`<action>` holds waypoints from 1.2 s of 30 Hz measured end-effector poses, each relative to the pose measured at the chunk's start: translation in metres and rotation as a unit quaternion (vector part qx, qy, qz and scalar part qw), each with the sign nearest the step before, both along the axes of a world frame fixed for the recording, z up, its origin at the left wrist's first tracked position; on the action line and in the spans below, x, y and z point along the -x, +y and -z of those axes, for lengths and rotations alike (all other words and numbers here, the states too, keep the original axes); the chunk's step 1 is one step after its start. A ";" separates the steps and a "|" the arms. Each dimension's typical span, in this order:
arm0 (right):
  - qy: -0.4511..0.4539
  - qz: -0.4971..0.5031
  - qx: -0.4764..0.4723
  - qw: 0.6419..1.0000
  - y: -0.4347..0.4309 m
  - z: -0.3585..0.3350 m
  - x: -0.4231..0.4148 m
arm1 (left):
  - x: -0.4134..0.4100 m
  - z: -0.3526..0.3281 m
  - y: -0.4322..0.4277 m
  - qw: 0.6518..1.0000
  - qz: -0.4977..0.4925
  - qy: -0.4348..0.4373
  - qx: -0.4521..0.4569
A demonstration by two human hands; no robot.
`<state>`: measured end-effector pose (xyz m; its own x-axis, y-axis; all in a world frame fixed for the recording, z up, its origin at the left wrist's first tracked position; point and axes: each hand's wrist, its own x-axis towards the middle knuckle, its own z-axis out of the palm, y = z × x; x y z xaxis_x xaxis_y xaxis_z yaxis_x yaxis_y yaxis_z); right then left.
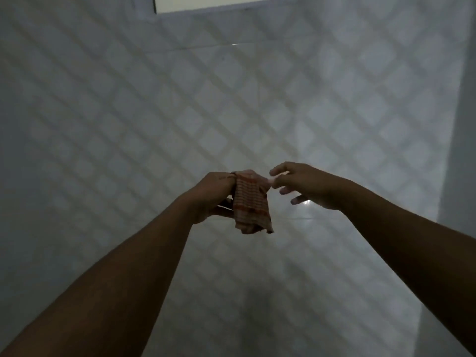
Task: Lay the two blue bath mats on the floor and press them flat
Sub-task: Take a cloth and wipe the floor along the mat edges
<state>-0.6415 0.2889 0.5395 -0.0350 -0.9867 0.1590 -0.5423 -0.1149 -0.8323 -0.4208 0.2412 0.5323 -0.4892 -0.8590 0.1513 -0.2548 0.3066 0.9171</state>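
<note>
No blue bath mat is in view. My left hand [215,195] grips a small cloth [251,202] with orange and white checks, which hangs bunched from my fist in front of me. My right hand [305,185] is just to the right of it, fingers spread, with thumb and forefinger pinching the cloth's upper right corner. Both forearms reach forward from the bottom of the frame.
A dim tiled surface [180,99] with a pale diamond pattern fills the view. A bright rectangular opening [213,2] shows at the top edge. A plain grey wall [461,124] runs down the right side.
</note>
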 end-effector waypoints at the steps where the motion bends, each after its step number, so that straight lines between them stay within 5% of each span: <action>1: -0.012 -0.039 -0.030 0.999 -0.010 0.007 -0.005 | -0.008 0.000 0.000 1.000 -0.013 0.000 -0.004; 5: -0.074 -0.166 -0.071 0.981 -0.036 0.033 -0.034 | -0.038 0.010 0.007 0.996 -0.078 -0.017 -0.034; 13: -0.155 -0.236 -0.091 0.955 -0.055 0.094 -0.129 | -0.124 0.087 0.059 0.967 -0.154 0.014 -0.204; 22: -0.114 -0.360 -0.243 0.894 0.014 0.181 -0.278 | -0.219 0.196 0.205 0.848 -0.336 0.276 -0.304; 29: -0.028 -0.473 -0.366 0.801 0.121 0.243 -0.366 | -0.277 0.261 0.336 0.767 -0.549 0.151 -0.297; 36: 0.057 -0.529 -0.365 0.764 0.205 0.288 -0.415 | -0.299 0.293 0.434 0.707 -0.625 0.098 -0.317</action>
<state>-0.2261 0.4934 0.2519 0.8163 -0.2808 -0.5048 -0.5411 -0.0658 -0.8384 -0.1220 0.6749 0.2388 0.6881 -0.5275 -0.4983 0.1880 -0.5336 0.8246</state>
